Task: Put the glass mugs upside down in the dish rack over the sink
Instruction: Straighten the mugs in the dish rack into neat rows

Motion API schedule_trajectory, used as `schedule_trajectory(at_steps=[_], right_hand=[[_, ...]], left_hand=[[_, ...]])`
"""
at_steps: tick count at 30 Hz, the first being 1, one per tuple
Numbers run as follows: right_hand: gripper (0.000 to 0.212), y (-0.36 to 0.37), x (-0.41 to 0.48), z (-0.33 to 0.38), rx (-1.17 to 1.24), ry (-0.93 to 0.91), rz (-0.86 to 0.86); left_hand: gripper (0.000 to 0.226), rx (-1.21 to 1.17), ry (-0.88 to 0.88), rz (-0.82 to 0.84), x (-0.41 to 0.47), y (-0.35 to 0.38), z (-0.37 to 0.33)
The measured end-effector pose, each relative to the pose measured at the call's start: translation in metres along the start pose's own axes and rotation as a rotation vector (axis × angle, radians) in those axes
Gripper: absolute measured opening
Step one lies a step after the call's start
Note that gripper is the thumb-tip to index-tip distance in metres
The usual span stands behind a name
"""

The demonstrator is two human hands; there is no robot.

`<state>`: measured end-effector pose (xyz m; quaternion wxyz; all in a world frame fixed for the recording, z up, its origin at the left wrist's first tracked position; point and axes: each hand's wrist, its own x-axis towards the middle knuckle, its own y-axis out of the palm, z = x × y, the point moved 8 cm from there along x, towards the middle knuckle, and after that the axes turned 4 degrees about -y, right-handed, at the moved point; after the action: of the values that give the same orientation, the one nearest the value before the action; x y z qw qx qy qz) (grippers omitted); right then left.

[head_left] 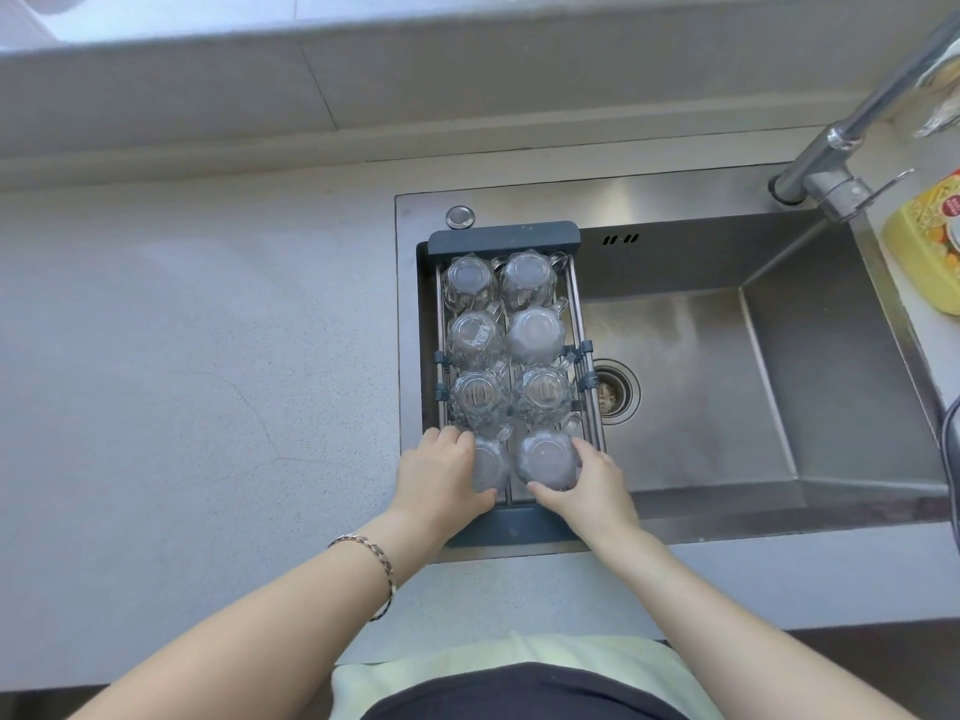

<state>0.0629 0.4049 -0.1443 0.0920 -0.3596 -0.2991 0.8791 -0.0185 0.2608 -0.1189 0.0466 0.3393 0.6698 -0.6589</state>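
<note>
A dark dish rack (503, 238) spans the left side of the steel sink (769, 387). Several clear glass mugs stand upside down in it in two columns. My left hand (439, 472) wraps the nearest left mug (489, 466), with fingers on its left side and thumb at its front. My right hand (587, 483) grips the nearest right mug (546, 457) from the right and front. Both mugs sit bottom up at the rack's near end, partly hidden by my fingers.
A chrome tap (831, 163) rises at the sink's back right. A yellow bottle (924, 246) lies on the right ledge. The drain (613, 394) is just right of the rack. Grey countertop (208, 356) stretches to the left.
</note>
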Motion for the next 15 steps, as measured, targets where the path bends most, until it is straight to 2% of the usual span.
schedule_trajectory(at_steps=[3, 7, 9, 11, 15], right_hand=[[0.075, -0.003, 0.000, -0.001, -0.021, -0.058, 0.043], [0.085, -0.007, 0.009, 0.000, -0.171, -0.101, 0.226], [0.088, -0.017, 0.017, 0.008, -0.095, -0.056, 0.149], [0.082, -0.027, 0.028, 0.019, -0.026, -0.039, 0.013], [0.058, -0.022, 0.046, 0.041, 0.039, -0.058, 0.002]], left_hand=[[0.055, 0.006, -0.019, -0.019, -0.001, 0.001, -0.001], [0.076, -0.095, 0.007, -0.047, -0.001, 0.003, -0.001], [0.081, -0.137, 0.092, -0.073, 0.000, -0.005, -0.007], [0.074, -0.091, 0.178, -0.119, 0.004, -0.015, -0.014], [0.059, -0.019, 0.159, -0.070, 0.022, -0.019, -0.014]])
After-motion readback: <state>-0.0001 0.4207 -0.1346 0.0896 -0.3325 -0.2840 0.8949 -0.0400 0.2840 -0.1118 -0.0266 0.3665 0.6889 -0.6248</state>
